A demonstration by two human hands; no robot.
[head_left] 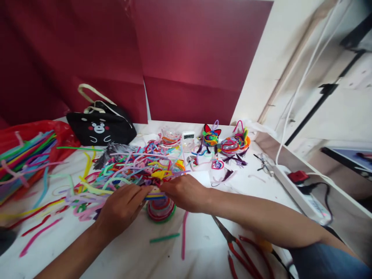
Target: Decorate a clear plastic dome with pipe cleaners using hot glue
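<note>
My left hand (123,207) and my right hand (183,192) meet over a small round object wound with coloured pipe cleaners (160,209) on the white table (130,252). Both hands have their fingers pinched together on a striped band of pipe cleaners (155,196) across its top. A tangled heap of loose pipe cleaners (124,170) lies just behind the hands and touches the left fingers.
A red bag of straight pipe cleaners (26,155) lies at far left, a black bear-face tote (100,128) behind the heap. Finished pipe-cleaner balls (229,146), a small timer (188,135) and glasses (263,162) sit at the back right. Red-handled scissors (241,252) lie under my right forearm; a power strip (308,197) runs along the right edge.
</note>
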